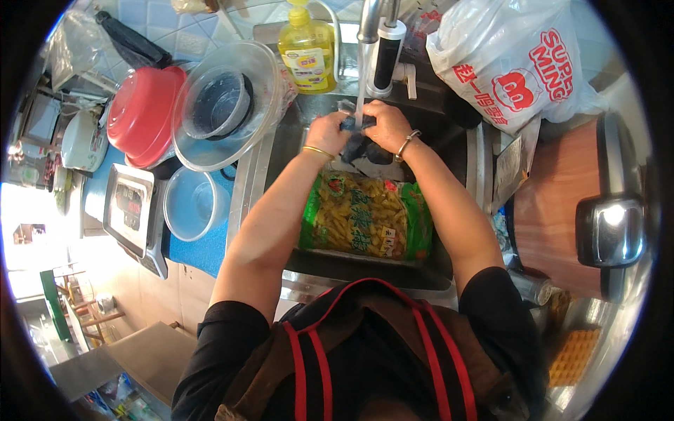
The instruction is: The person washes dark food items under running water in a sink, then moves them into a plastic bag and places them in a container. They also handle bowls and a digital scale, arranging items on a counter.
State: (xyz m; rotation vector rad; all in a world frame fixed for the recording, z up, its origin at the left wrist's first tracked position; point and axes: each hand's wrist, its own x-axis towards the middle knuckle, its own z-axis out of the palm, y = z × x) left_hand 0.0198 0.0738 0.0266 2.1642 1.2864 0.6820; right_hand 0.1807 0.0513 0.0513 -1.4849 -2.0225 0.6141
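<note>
Beneath the running faucet (pixel 370 21), my left hand (pixel 327 132) and my right hand (pixel 388 129) grip a dark, wet, cloth-like piece (pixel 358 125) between them. Water falls onto it, and part of it hangs below my fingers. Its exact kind is hard to tell. Both hands are over the metal sink (pixel 284 158). Nearer to me in the sink, between my forearms, lies a green-edged clear plastic pack of yellowish-green cut vegetables (pixel 363 216). It bears writing. Something pale, partly hidden by the dark piece, shows behind the pack.
Left of the sink are nested clear plastic bowls (pixel 184 131), a red basin (pixel 145 116), a clear tub (pixel 192 205) and a scale (pixel 131 210). Behind stands a yellow soap pump bottle (pixel 307 55). To the right are a white plastic bag (pixel 505 63) and a wood-patterned bin (pixel 563 200).
</note>
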